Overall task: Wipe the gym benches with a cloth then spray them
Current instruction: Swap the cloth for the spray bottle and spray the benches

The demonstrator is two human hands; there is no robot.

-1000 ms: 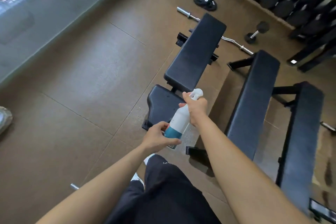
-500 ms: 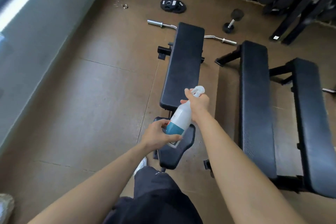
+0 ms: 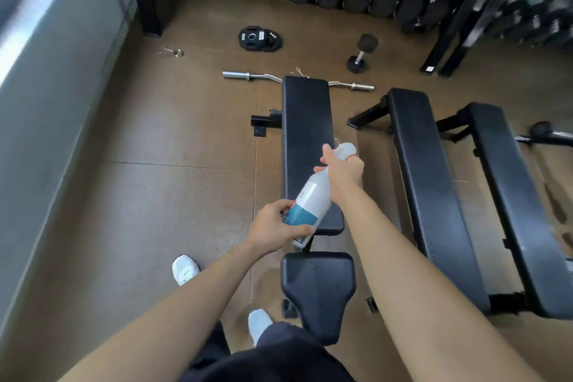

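You are gripping the spray bottle [image 3: 311,200] with 2 hands: left hand [image 3: 276,226] wrapping its base, right hand [image 3: 342,169] closing around the trigger head, over the adjustable bench [image 3: 305,133]'s right edge; open floor [image 3: 170,189] is lying leftward.

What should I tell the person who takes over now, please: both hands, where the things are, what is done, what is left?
Left hand: holds the base of the spray bottle.
Right hand: grips the bottle's trigger head.
Bottle: tilted above the near end of the left bench, nozzle pointing along the pad.
Two more benches, the middle bench and the right bench, lie to the right.
No cloth is in view, so I cannot tell if wiping is done.
Left: spray all three benches; no spray shows on them yet.
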